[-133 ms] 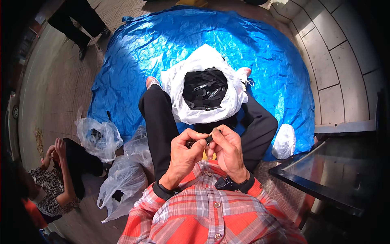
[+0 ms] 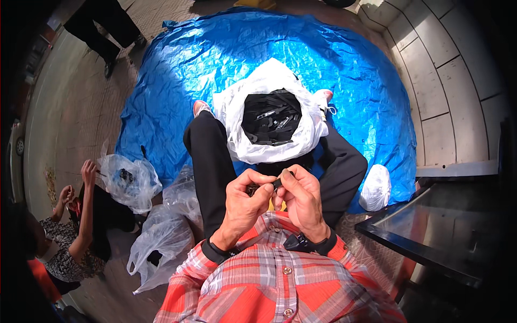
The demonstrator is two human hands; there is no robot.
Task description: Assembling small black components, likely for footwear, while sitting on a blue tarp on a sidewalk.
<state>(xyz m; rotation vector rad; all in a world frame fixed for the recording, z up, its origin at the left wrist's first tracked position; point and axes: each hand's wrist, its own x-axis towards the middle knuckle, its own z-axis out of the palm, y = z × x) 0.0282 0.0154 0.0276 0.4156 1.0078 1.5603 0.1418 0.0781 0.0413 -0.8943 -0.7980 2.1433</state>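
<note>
Close together in front of my chest, my left hand (image 2: 245, 202) and my right hand (image 2: 301, 200) pinch a small black piece (image 2: 277, 184) between thumbs and fingertips. Its exact kind is too small to make out. Some dark bits show in the curl of my left fingers. Just beyond my hands, between my legs, stands an open white plastic bag (image 2: 245, 151) with its rim rolled outward. Many flat black strips (image 2: 272, 116) fill it, a few with shiny metallic parts.
A blue tarp (image 2: 177, 81) lies under the bag and my feet. Clear plastic bags (image 2: 164, 239) lie at my left, near a seated person (image 2: 75, 242). A tied white bag (image 2: 376, 188) and a black table-like surface (image 2: 425, 226) are at right. Another person's legs (image 2: 102, 32) stand far left.
The seated person's hands have parted, one rising toward the clear bag. My own hands stay almost in place on the small black piece.
</note>
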